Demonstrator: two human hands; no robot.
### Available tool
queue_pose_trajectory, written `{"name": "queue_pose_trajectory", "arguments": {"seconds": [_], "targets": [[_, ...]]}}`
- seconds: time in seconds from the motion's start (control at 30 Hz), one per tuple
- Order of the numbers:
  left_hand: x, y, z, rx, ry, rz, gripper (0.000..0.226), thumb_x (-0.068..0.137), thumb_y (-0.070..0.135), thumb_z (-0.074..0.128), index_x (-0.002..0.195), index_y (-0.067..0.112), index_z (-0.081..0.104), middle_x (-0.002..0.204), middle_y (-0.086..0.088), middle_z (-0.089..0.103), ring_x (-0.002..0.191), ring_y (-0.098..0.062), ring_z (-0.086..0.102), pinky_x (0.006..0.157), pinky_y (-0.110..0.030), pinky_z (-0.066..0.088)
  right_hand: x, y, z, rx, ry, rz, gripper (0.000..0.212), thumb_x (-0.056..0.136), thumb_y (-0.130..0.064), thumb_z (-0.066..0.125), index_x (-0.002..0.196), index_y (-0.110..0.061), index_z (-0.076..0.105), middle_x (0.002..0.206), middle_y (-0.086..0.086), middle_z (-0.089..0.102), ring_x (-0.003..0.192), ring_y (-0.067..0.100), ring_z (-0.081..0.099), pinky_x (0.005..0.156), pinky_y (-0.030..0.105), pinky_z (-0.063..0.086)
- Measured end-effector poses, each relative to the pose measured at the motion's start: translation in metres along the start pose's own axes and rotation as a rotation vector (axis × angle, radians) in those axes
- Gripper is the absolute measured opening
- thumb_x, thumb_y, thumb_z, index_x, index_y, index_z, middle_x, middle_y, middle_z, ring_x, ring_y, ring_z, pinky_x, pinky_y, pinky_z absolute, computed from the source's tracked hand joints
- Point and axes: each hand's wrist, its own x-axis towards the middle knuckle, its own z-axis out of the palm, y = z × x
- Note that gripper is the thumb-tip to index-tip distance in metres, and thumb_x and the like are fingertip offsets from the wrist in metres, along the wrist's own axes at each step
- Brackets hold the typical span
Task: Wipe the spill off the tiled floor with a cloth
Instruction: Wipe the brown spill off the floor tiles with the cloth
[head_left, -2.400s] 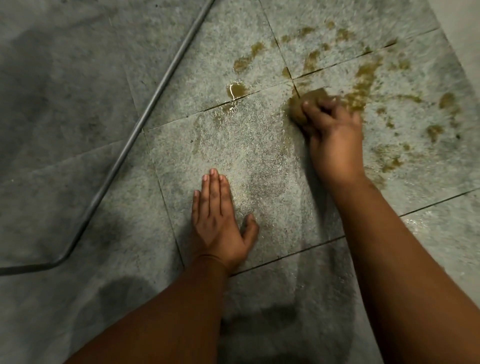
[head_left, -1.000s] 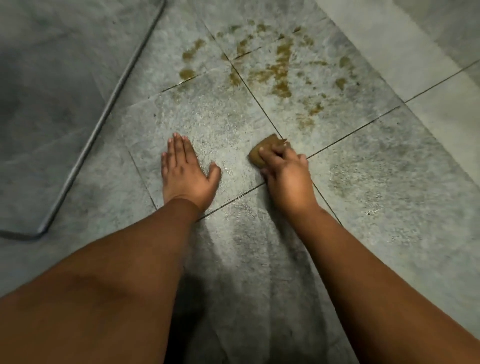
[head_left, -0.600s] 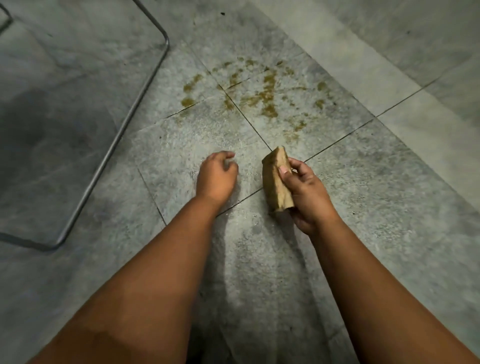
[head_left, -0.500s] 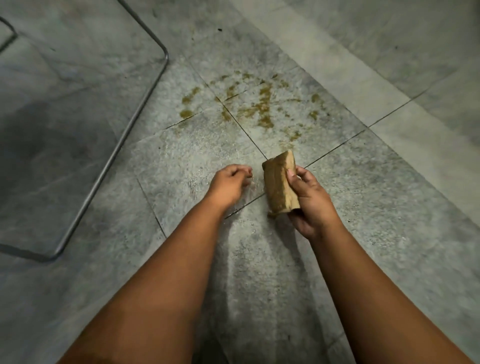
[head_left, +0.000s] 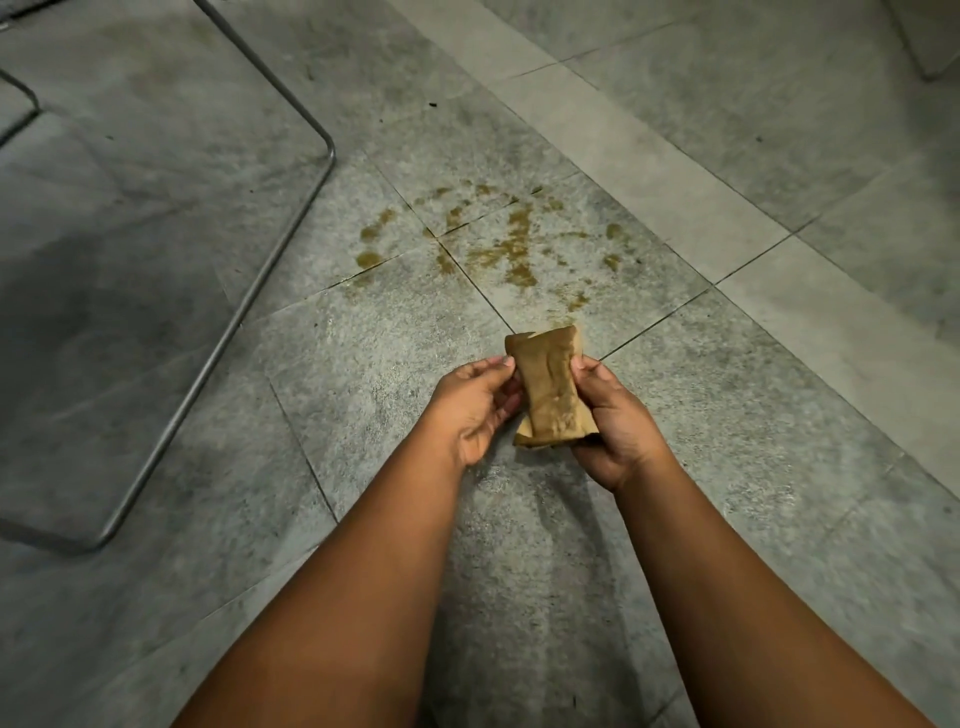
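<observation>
Folded cloth (head_left: 550, 387): being held off the floor (head_left: 363, 353), pinched btwn left hand (head_left: 475, 402) & right hand (head_left: 615, 415). Step: prob. refolding mid-wipe. Spill (head_left: 514, 244): lying just beyond, unwiped. Next: fresh face down, onto spill.

I see both hands holding a folded brown cloth (head_left: 550, 387) above the tiled floor (head_left: 727, 415). My right hand (head_left: 615, 423) grips its right edge and lower end, thumb on top. My left hand (head_left: 475, 402) pinches the left edge near the top, fingers (head_left: 501, 366) curled. The cloth stands roughly lengthwise away from me, stained and damp-looking. The spill (head_left: 506, 244), yellowish-brown smears and blots, lies on the floor beyond the cloth, spread across a tile joint. A bent metal tube frame (head_left: 249, 291) rests on the floor to the left, well apart from the hands.
</observation>
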Motion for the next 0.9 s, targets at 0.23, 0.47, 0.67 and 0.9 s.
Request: {"name": "queue_pose_trajectory", "arguments": {"seconds": [0.23, 0.47, 0.67, 0.9], "targets": [[0.001, 0.016, -0.004, 0.387, 0.003, 0.118, 0.005, 0.09, 0.008, 0.065, 0.094, 0.012, 0.065, 0.08, -0.006, 0.069, 0.077, -0.021, 0.065, 0.072, -0.032, 0.057, 0.007, -0.003, -0.008, -0.595, 0.3, -0.077, 0.02, 0.096, -0.011, 0.055, 0.115, -0.011, 0.059, 0.101, 0.007, 0.069, 0.081, 0.015, 0.066, 0.071, 0.031, 0.055], [0.003, 0.015, 0.014, 0.45, 0.013, 0.137, 0.008, 0.093, 0.014, 0.064, 0.098, 0.01, 0.06, 0.086, -0.005, 0.067, 0.074, -0.013, 0.065, 0.062, -0.024, 0.056, 0.004, 0.009, 0.0, -1.147, 0.253, -0.445, 0.031, 0.08, -0.042, 0.071, 0.102, -0.025, 0.058, 0.103, -0.005, 0.063, 0.092, 0.013, 0.059, 0.077, 0.034, 0.052], [0.01, 0.007, 0.012, 0.509, 0.08, 0.154, 0.008, 0.096, 0.017, 0.058, 0.089, 0.018, 0.062, 0.088, 0.0, 0.067, 0.079, -0.012, 0.063, 0.067, -0.024, 0.055, 0.009, 0.009, 0.001, -1.208, 0.346, -0.397, 0.013, 0.084, -0.023, 0.069, 0.094, -0.02, 0.064, 0.085, -0.005, 0.068, 0.079, 0.015, 0.065, 0.067, 0.029, 0.051], [0.013, 0.003, 0.006, 0.803, 0.431, 0.335, 0.032, 0.078, 0.037, 0.078, 0.086, 0.017, 0.053, 0.087, -0.001, 0.063, 0.069, -0.016, 0.06, 0.061, -0.029, 0.05, 0.016, -0.001, -0.007, -0.922, 0.362, -0.266, 0.016, 0.083, -0.008, 0.064, 0.089, -0.023, 0.063, 0.075, 0.0, 0.066, 0.069, 0.021, 0.066, 0.063, 0.036, 0.056]]}}
